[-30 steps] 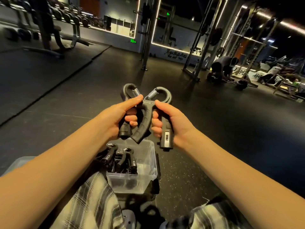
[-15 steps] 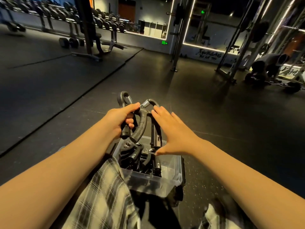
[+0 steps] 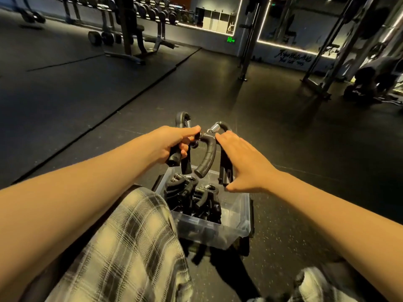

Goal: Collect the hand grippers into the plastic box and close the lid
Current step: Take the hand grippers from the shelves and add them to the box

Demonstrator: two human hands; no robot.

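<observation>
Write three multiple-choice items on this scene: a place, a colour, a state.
1. The hand gripper in the left hand is: A on the floor; B held above the plastic box; C on a rack.
2. Its handles are: A red; B yellow; C black.
3. The right hand has: A straight fingers against a second hand gripper; B a fist; C a lid.
B, the box lies just below it; C, both look black; A, no finger curls.

Dim gym – dark rubber floor point(image 3: 283, 131), mat seam point(image 3: 130, 99) running diagonally. Dumbbell rack point(image 3: 152, 12) along far wall, bench point(image 3: 130, 33) in front. White cubby shelf point(image 3: 216, 19) at back, green exit sign point(image 3: 231, 39) beside – LED strip point(image 3: 294, 48) above wall lettering point(image 3: 292, 57). Steel rack frame point(image 3: 331, 40) right.
</observation>
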